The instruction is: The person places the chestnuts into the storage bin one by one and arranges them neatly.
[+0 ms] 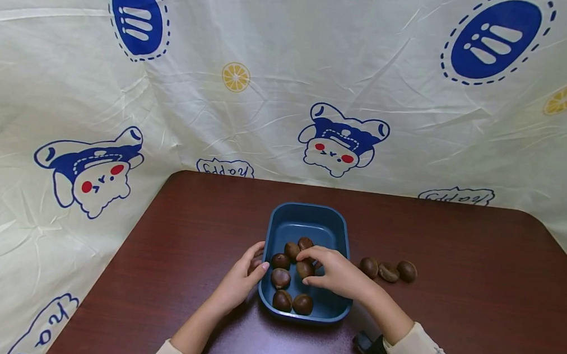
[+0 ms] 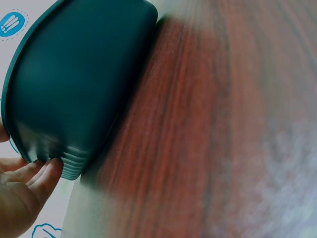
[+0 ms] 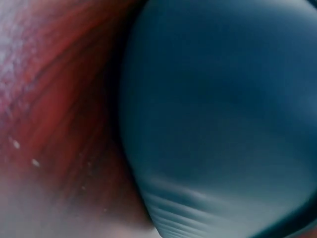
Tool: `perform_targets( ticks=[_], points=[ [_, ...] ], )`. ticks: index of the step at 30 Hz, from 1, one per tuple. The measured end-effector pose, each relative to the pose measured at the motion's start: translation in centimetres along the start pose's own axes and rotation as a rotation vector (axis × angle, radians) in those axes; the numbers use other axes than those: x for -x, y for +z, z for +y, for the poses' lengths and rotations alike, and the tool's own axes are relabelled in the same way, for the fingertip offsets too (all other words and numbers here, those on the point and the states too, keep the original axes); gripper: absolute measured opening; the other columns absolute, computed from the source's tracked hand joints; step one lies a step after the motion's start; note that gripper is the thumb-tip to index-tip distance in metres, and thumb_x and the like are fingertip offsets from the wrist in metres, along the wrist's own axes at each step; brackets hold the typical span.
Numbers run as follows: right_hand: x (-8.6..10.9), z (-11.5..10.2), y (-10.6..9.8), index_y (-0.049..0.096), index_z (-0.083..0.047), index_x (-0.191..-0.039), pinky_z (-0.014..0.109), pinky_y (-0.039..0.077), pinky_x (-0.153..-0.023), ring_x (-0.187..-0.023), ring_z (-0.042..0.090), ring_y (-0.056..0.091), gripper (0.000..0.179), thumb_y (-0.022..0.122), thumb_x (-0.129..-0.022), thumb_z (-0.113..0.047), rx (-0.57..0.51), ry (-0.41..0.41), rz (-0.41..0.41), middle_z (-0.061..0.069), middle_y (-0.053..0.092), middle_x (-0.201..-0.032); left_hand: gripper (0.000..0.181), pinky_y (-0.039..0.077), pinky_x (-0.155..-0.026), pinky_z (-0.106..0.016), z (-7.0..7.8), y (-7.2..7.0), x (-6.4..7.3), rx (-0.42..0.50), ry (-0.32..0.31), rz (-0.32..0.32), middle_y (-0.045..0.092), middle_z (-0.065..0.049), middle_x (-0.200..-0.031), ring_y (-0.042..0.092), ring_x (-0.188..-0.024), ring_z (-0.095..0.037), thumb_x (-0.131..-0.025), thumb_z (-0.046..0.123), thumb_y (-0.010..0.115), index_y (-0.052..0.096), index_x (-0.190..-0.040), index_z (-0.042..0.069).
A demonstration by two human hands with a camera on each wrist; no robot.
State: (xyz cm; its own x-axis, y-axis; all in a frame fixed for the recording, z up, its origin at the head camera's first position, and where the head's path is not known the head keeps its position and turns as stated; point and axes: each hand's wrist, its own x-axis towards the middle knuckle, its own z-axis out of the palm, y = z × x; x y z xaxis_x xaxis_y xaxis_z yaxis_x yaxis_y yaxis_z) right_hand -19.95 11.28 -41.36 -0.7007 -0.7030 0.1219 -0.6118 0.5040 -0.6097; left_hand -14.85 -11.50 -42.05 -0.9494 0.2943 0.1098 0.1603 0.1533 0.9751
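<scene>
A blue rectangular tray (image 1: 324,310) holds several brown chestnuts (image 1: 281,278), most of them along its left side and near edge. My left hand (image 1: 238,281) grips the tray's left wall, thumb at the rim. In the left wrist view, the fingers of that left hand (image 2: 29,191) touch the outside of the tray (image 2: 74,84). My right hand (image 1: 338,273) reaches over the right rim, its thumb and fingers round a chestnut (image 1: 304,269) inside the tray. The right wrist view shows only the tray's outer wall (image 3: 213,114) and some table; the right hand is out of it.
To the right of the tray, three chestnuts (image 1: 388,272) lie in a row on the dark brown table (image 1: 479,306), close to the right forearm. A white printed cloth (image 1: 268,125) hangs behind the table's far edge.
</scene>
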Motion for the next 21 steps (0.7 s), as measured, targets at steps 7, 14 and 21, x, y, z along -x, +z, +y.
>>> perform_targets(
  ticks=[7, 14, 21],
  points=[
    [-0.1, 0.0, 0.42, 0.058, -0.002, -0.11, 0.035, 0.046, -0.078, -0.098, 0.02, 0.052, 0.036, 0.07, -0.078, -0.011, 0.047, 0.026, -0.054, 0.006, 0.057, -0.109, 0.044, 0.035, -0.092, -0.05, 0.04, 0.01, 0.04, -0.004, 0.004, 0.001, 0.034, -0.032, -0.131, 0.04, -0.115, -0.044, -0.094, 0.001, 0.043, 0.026, -0.134, -0.008],
    [-0.02, -0.1, 0.58, 0.059, -0.003, -0.109, 0.033, 0.047, -0.077, -0.096, 0.017, 0.053, 0.035, 0.07, -0.078, -0.012, 0.069, 0.039, -0.065, 0.004, 0.058, -0.107, 0.045, 0.034, -0.092, -0.05, 0.05, -0.04, 0.04, -0.013, 0.001, 0.003, 0.033, -0.032, -0.131, 0.039, -0.115, -0.044, -0.094, 0.002, 0.043, 0.026, -0.134, -0.009],
    [0.0, -0.06, 0.69, 0.058, -0.002, -0.109, 0.033, 0.048, -0.076, -0.095, 0.021, 0.056, 0.032, 0.068, -0.079, -0.009, 0.032, 0.053, -0.061, 0.007, 0.059, -0.105, 0.045, 0.035, -0.091, -0.051, 0.05, -0.02, 0.01, -0.009, -0.001, 0.0, 0.032, -0.033, -0.131, 0.039, -0.115, -0.045, -0.094, 0.001, 0.043, 0.025, -0.134, -0.01]
  ],
)
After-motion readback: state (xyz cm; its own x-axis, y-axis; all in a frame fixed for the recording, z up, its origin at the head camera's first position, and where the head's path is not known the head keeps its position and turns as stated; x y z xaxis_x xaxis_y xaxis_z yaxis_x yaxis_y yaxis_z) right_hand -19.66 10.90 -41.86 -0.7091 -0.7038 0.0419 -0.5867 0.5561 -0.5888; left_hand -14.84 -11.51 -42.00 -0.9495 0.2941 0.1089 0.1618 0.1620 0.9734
